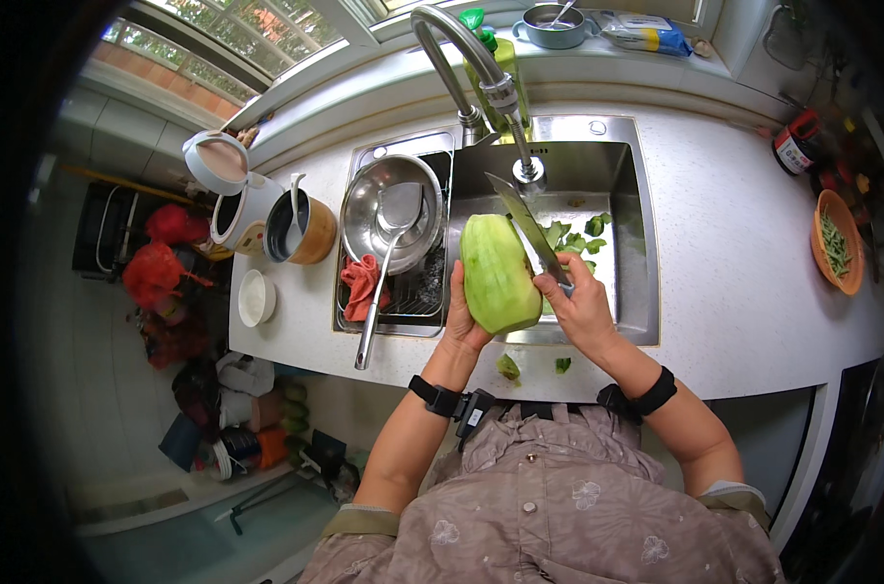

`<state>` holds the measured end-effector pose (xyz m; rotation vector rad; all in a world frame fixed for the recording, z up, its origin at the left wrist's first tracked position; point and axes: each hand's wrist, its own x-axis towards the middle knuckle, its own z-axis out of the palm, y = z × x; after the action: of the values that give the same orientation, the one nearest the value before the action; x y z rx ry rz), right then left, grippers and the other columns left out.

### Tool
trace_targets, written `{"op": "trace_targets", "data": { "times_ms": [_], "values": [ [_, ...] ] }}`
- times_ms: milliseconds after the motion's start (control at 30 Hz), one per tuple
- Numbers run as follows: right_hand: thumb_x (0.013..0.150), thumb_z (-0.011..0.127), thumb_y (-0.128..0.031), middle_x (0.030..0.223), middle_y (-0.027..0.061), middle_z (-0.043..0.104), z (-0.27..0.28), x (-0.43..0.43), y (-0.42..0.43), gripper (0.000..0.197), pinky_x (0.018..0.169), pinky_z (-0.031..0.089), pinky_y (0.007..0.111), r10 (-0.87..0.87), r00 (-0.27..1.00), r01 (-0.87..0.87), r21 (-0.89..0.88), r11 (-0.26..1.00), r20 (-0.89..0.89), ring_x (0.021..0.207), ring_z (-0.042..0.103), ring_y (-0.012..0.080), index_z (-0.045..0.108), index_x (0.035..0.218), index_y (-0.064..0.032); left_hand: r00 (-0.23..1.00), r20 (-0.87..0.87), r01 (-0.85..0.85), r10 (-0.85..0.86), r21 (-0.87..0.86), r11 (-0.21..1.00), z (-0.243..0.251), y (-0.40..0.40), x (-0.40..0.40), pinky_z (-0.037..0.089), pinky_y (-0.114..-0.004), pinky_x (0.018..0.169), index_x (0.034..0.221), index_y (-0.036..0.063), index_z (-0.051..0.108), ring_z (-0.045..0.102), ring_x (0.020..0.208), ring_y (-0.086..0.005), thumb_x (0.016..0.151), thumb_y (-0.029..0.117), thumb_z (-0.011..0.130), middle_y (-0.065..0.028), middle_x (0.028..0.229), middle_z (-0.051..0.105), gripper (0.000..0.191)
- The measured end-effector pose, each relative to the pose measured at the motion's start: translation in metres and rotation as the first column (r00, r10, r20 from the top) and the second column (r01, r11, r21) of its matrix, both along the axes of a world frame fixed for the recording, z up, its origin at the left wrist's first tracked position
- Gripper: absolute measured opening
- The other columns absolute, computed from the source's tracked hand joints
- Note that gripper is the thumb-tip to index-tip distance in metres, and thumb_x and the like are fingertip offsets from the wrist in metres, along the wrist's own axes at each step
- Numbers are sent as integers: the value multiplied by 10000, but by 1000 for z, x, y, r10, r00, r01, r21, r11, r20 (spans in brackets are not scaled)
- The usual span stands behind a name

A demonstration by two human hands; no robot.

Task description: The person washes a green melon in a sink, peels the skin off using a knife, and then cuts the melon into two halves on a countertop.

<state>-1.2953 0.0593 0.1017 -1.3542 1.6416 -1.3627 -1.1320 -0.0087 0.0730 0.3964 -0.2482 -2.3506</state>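
Observation:
Over the front of the steel sink (635,292), my left hand (465,314) holds a large, pale green peeled fruit or gourd (496,277) from its left side and underneath. My right hand (579,296) grips the handle of a kitchen knife (526,219), its broad blade slanting up and left beside the fruit's right side. Green peelings (577,241) lie on the sink floor beneath. Two more scraps of peel (509,367) rest on the counter's front edge. The tip of the curved metal faucet (529,174) hangs just behind the blade.
Left of the sink, a steel bowl (354,212) holds a spatula whose handle (372,328) juts forward, beside a red cloth (360,285). Farther left stand a brown pot (318,228), a white bowl (257,298) and an open-lidded appliance (252,208). An orange basket of green beans (836,244) sits far right.

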Motion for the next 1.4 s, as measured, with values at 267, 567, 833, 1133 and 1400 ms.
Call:
{"op": "trace_targets", "data": {
  "times_ms": [267,567,833,1133,1400],
  "values": [
    [791,673,-376,806,103,675,2,-4,2,450,539,476,289,-61,998,60,40,997,29,558,615,158,509,1043,-42,997,65,44,-46,35,998,9,2,0,414,-440,976,1297,41,396,493,1156,-274,830,496,566,-152,1244,502,674],
    [772,647,-131,750,123,621,9,-15,19,259,545,472,357,-72,927,-15,-228,973,-369,584,586,303,493,964,-49,998,62,-38,29,146,989,-8,3,-9,438,-439,949,1207,65,477,556,1048,-274,777,432,641,-126,1163,549,589],
    [692,603,-15,719,88,519,8,-8,36,248,581,443,349,-65,724,-213,-312,926,-686,651,553,243,500,915,-48,983,167,-98,81,94,991,-8,1,-19,424,-477,922,1164,63,495,530,1055,-357,767,530,515,-183,1144,542,613],
    [772,551,-39,697,66,498,2,-3,27,121,543,424,334,-107,714,-200,-348,916,-692,619,531,226,489,873,-64,988,139,-84,61,163,983,-6,9,-17,443,-442,894,1139,113,528,544,1019,-273,744,535,536,-101,1101,572,578],
    [849,487,-82,668,132,592,-29,-29,13,85,535,476,394,-6,791,80,94,992,-612,609,612,306,446,919,-60,990,116,-106,84,198,974,-6,7,-10,444,-470,929,1199,99,493,534,1079,-292,779,473,585,-125,1187,533,570]
  ]
}}
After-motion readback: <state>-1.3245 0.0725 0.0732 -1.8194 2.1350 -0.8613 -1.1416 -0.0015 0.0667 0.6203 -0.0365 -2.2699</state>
